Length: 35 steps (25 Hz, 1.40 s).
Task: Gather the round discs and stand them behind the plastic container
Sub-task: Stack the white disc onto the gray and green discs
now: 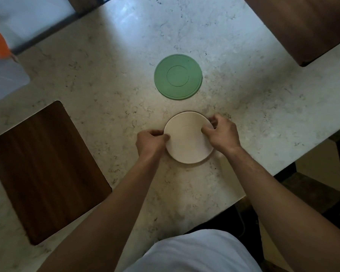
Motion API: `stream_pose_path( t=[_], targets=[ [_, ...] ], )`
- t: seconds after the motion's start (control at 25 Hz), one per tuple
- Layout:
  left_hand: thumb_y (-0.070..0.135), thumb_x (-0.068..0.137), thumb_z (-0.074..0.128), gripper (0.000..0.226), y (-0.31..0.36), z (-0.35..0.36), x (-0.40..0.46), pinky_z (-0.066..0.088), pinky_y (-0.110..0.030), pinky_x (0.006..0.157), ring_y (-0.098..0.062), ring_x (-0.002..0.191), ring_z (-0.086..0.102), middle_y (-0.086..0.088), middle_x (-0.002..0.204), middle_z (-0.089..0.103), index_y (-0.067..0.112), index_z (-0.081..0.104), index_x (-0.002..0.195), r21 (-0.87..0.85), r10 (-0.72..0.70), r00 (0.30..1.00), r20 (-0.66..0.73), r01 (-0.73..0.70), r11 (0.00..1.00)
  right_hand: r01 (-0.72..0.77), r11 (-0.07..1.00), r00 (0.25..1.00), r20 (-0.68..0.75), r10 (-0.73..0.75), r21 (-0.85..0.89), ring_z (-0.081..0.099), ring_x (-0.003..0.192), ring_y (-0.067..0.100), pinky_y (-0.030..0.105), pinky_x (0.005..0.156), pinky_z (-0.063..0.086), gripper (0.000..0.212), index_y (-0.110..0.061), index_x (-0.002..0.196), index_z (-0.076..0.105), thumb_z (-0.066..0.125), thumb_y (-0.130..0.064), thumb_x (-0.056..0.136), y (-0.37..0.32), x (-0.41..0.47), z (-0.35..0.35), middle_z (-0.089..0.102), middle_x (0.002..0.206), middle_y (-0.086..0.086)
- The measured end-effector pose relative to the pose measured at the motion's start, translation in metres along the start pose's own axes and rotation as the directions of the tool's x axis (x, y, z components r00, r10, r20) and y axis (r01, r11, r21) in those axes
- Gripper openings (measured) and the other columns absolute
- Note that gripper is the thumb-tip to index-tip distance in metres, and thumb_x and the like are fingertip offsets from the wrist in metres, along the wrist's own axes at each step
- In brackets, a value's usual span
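- Your left hand pinches the cream disc at its 9 o'clock edge, thumb on top and fingers curled under the rim.
- Your right hand pinches the same disc at about 2 o'clock, thumb pressing the top face, fingers tucked at the edge.
- The cream disc lies on the desk just in front of you; whether its rim has left the surface, you cannot tell.
- It looks thin, light and slightly flexible, probably grippy against the stone, so peel it up by the rim instead of sliding it.
- At 12 o'clock from it, apart and untouched, lies the green disc, flat on the desk; expect the same handling, taken at the edge.
- The plastic container with an orange clip stands far off at 10 o'clock, at the desk's edge.
- Both discs are not yet stood behind it.
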<state>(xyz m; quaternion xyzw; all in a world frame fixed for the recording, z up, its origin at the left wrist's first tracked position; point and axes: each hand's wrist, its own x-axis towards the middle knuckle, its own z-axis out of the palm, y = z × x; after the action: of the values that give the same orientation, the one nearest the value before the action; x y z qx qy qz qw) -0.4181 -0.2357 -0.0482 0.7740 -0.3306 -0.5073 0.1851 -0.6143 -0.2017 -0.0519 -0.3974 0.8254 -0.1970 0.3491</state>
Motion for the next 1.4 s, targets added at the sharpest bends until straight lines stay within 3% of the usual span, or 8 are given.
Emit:
stream_pose_path(
  t=[0.16, 0.48, 0.76, 0.88, 1.0, 1.16, 1.32, 1.4],
  targets=[
    [0.010, 0.073, 0.079, 0.014, 0.041, -0.004, 0.032, 0.061, -0.045, 0.084, -0.026, 0.083, 0.074, -0.009, 0.087, 0.077, 0.013, 0.078, 0.086, -0.052, 0.024, 1.000, 0.016, -0.023, 0.998, 0.058, 0.995, 0.998, 0.008, -0.059, 0.076, 0.059, 0.080, 0.007, 0.009, 0.059, 0.034, 0.028, -0.019, 0.109, 0.068, 0.067, -0.031, 0.083, -0.028, 0.036, -0.007, 0.065, 0.093, -0.009],
    [0.001, 0.076, 0.076, 0.017, 0.128, -0.001, 0.097, 0.064, -0.044, 0.071, -0.031, 0.083, 0.075, -0.017, 0.089, 0.075, 0.002, 0.074, 0.094, -0.165, 0.134, 0.990, 0.037, -0.127, 0.978, 0.127, 0.990, 0.988, -0.092, -0.121, 0.065, 0.062, 0.079, 0.006, 0.004, 0.057, 0.034, 0.024, -0.019, 0.103, 0.074, 0.068, -0.032, 0.083, -0.087, 0.125, -0.018, 0.068, 0.089, -0.010],
    [0.008, 0.068, 0.079, 0.017, 0.136, 0.011, 0.133, 0.065, -0.045, 0.064, -0.027, 0.071, 0.076, -0.011, 0.082, 0.077, 0.008, 0.077, 0.085, -0.055, 0.162, 0.986, 0.036, -0.160, 0.986, 0.148, 0.989, 0.971, -0.193, -0.141, 0.022, 0.060, 0.081, 0.012, 0.018, 0.072, 0.038, 0.023, -0.016, 0.100, 0.074, 0.062, -0.027, 0.083, -0.091, 0.151, -0.003, 0.074, 0.093, 0.000],
    [0.016, 0.068, 0.075, 0.017, 0.137, 0.014, 0.136, 0.063, -0.042, 0.074, -0.024, 0.074, 0.075, -0.005, 0.081, 0.077, 0.014, 0.078, 0.085, 0.062, 0.239, 0.971, 0.012, -0.239, 0.969, 0.163, 0.985, 0.964, -0.202, -0.171, -0.056, 0.063, 0.092, 0.023, 0.024, 0.078, 0.042, 0.027, -0.012, 0.104, 0.072, 0.061, -0.027, 0.085, -0.088, 0.158, 0.001, 0.072, 0.099, 0.008],
    [0.022, 0.076, 0.069, 0.019, 0.139, 0.021, 0.130, 0.058, -0.035, 0.086, -0.022, 0.087, 0.072, -0.003, 0.091, 0.077, 0.014, 0.077, 0.091, 0.271, 0.377, 0.926, -0.026, -0.356, 0.894, 0.137, 0.977, 0.960, -0.223, -0.172, -0.162, 0.059, 0.100, 0.031, 0.030, 0.089, 0.043, 0.034, -0.009, 0.112, 0.068, 0.060, -0.031, 0.087, -0.087, 0.159, 0.006, 0.062, 0.110, 0.017],
    [0.024, 0.084, 0.067, 0.029, 0.138, 0.033, 0.128, 0.040, -0.024, 0.079, -0.014, 0.092, 0.049, -0.013, 0.117, 0.065, 0.005, 0.070, 0.106, 0.446, 0.444, 0.896, -0.020, -0.390, 0.806, 0.136, 0.971, 0.954, -0.238, -0.181, -0.194, 0.058, 0.101, 0.033, 0.032, 0.089, 0.043, 0.035, -0.008, 0.114, 0.067, 0.058, -0.030, 0.088, -0.090, 0.157, 0.011, 0.058, 0.112, 0.019],
    [0.017, 0.081, 0.066, 0.028, 0.142, 0.035, 0.127, 0.046, -0.030, 0.078, -0.027, 0.102, 0.058, -0.018, 0.112, 0.066, 0.000, 0.069, 0.103, 0.498, 0.434, 0.899, 0.050, -0.399, 0.770, 0.126, 0.973, 0.955, -0.241, -0.171, -0.193, 0.058, 0.102, 0.035, 0.033, 0.091, 0.044, 0.035, -0.007, 0.114, 0.066, 0.059, -0.029, 0.088, -0.091, 0.154, 0.010, 0.056, 0.114, 0.020],
    [0.010, 0.073, 0.064, 0.026, 0.144, 0.033, 0.126, 0.054, -0.038, 0.078, -0.035, 0.102, 0.062, -0.024, 0.102, 0.067, -0.002, 0.069, 0.095, 0.459, 0.390, 0.919, 0.059, -0.372, 0.807, 0.110, 0.977, 0.956, -0.250, -0.155, -0.183, 0.057, 0.103, 0.036, 0.035, 0.091, 0.043, 0.034, -0.007, 0.115, 0.064, 0.059, -0.027, 0.088, -0.094, 0.152, 0.012, 0.057, 0.115, 0.020]
  ],
)
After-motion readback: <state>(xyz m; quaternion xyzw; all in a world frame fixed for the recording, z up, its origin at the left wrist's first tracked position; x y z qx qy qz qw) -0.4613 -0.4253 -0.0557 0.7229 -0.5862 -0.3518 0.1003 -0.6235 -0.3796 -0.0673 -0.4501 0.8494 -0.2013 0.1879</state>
